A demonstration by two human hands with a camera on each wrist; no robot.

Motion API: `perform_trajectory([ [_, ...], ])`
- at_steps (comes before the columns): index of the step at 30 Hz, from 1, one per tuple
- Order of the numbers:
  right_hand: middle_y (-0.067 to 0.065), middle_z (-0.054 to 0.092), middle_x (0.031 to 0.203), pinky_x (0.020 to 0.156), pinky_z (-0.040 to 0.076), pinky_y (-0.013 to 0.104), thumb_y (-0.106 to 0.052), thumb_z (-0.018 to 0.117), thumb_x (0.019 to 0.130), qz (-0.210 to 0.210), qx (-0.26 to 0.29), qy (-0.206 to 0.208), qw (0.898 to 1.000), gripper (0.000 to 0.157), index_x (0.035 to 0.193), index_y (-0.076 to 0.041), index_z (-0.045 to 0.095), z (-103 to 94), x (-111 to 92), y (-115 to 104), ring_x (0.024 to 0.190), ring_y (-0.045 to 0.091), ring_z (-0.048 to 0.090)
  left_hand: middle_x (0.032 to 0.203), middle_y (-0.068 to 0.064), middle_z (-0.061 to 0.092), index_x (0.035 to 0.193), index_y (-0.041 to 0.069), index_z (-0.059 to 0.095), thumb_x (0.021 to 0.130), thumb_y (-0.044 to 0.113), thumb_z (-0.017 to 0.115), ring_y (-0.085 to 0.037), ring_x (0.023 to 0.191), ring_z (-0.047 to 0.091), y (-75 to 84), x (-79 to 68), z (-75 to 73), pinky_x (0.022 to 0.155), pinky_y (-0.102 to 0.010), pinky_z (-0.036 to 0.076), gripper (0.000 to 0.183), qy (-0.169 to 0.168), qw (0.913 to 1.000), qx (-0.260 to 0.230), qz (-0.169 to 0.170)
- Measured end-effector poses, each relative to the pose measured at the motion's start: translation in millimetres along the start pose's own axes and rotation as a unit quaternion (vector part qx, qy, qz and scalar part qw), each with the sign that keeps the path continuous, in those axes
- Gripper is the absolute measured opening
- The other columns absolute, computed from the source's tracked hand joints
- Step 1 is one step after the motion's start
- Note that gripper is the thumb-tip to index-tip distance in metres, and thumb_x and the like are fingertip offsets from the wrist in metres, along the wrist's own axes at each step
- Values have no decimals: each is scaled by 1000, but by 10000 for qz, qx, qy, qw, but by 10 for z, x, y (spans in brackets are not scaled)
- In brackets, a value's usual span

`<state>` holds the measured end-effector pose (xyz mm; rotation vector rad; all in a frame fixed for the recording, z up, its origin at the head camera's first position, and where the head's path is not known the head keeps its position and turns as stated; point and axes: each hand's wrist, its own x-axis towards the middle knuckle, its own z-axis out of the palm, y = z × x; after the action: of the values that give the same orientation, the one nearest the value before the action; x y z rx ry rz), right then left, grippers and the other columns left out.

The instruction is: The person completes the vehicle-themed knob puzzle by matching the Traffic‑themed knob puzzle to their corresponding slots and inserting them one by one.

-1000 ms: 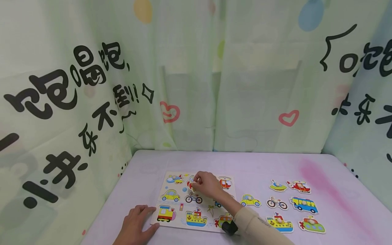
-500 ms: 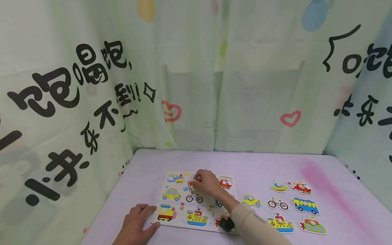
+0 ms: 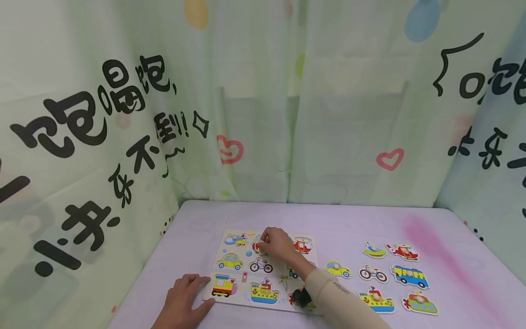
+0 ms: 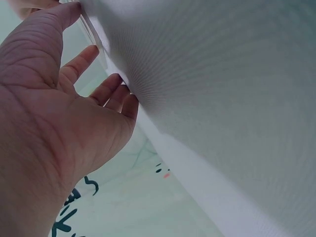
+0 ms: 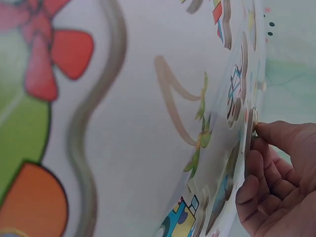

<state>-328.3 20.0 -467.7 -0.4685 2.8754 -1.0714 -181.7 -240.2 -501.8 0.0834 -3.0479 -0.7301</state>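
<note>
A pale puzzle board [image 3: 242,301] printed with vehicles lies on the table. My right hand [image 3: 279,244] reaches over its upper middle, thumb and forefinger pinching a small puzzle piece [image 3: 256,247] with red and white on it. Fingers hide most of that piece, so its picture cannot be told. In the right wrist view, the right hand [image 5: 279,173] pinches it at the board's surface, other fingers curled beneath. My left hand [image 3: 182,299] rests at the board's lower left corner, thumb and forefinger against the edge. The left wrist view shows the left hand [image 4: 74,98] with fingers spread loosely.
Right of the board lie several loose knobbed pieces: a yellow car [image 3: 338,269], a flying saucer [image 3: 374,250], a helicopter [image 3: 402,252], a bicycle [image 3: 373,274], a bus [image 3: 410,277], a ship [image 3: 376,301] and a submarine [image 3: 420,303]. Printed curtains [image 3: 337,137] surround the table [image 3: 328,219].
My right wrist and sleeve have shifted slightly left while the fingertips stay at the same spot on the board. The left hand stays at the corner. The head view has shifted slightly.
</note>
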Motion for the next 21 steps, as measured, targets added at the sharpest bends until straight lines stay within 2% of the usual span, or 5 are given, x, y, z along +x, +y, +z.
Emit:
perform_trajectory([
  [9, 0, 59, 77, 61, 44, 27, -20, 76, 93, -43, -127, 58, 9999, 15, 90, -10, 65, 92, 44, -3, 69, 15, 54, 132, -8, 57, 127, 21, 68, 81, 47, 83, -33, 121, 50, -4, 3, 4, 101, -64, 44, 56, 12, 10000, 36, -14],
  [21, 2, 62, 82, 63, 47, 29, -19, 75, 93, 1, -210, 80, 9997, 14, 95, -7, 68, 117, 83, -7, 72, 16, 55, 131, -8, 57, 127, 21, 68, 80, 46, 84, -33, 121, 51, -8, 1, 12, 101, -64, 44, 55, 49, 10000, 26, 81],
])
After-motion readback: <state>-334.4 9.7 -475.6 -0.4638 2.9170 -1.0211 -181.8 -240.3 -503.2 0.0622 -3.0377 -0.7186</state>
